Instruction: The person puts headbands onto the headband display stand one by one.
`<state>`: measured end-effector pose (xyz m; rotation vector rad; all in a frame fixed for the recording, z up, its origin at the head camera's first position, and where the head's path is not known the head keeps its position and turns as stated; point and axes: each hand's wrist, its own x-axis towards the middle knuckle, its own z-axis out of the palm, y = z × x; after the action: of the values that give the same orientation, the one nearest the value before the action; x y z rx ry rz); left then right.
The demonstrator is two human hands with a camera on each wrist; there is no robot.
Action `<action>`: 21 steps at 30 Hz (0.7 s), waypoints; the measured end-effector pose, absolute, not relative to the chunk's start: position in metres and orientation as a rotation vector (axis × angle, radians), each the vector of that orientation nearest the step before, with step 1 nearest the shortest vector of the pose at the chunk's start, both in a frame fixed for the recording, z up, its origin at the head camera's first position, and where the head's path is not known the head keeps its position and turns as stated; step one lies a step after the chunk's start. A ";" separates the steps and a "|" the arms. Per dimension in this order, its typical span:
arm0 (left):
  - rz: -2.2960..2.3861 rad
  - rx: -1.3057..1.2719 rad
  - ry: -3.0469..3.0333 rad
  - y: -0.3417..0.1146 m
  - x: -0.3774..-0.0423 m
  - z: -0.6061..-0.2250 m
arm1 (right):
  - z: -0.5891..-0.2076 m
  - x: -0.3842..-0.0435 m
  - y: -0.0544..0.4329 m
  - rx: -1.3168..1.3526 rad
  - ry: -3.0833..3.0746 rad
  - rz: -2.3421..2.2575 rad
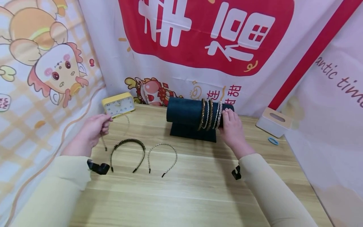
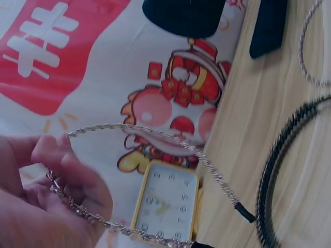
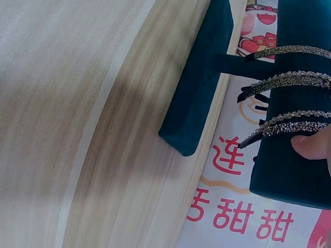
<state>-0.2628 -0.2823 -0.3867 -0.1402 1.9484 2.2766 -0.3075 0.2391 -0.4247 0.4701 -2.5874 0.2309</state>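
Note:
My left hand (image 1: 95, 127) pinches a thin beaded headband (image 2: 204, 160) at its curve, held up in front of the clock, its dark-tipped ends pointing away from the palm. On the right, my right hand (image 1: 233, 127) grips the right end of a dark teal headband display stand (image 1: 184, 110), a padded roll on a flat base. In the right wrist view the thumb (image 3: 310, 146) lies on the roll beside the lowest headband. Several gold and silver headbands (image 1: 210, 115) hang side by side around the roll, towards its right end. The right fingers' far side is hidden.
A dark ridged headband (image 1: 129, 141) and a slim pale beaded headband (image 1: 162, 144) lie on the wooden table (image 1: 181, 195). A yellow clock (image 1: 119, 104) stands at the back left. At the right are a tissue box (image 1: 273, 122) and a blue ring (image 1: 273, 141). Printed cloth hangs behind.

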 end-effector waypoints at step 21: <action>2.428 0.022 1.732 -0.172 -0.291 -0.387 | -0.425 -0.308 0.242 0.468 -2.581 0.213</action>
<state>-0.2912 -0.1716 -0.3866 0.0215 1.7319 2.4284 -0.3082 0.2418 -0.4254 0.4681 -2.5807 0.2133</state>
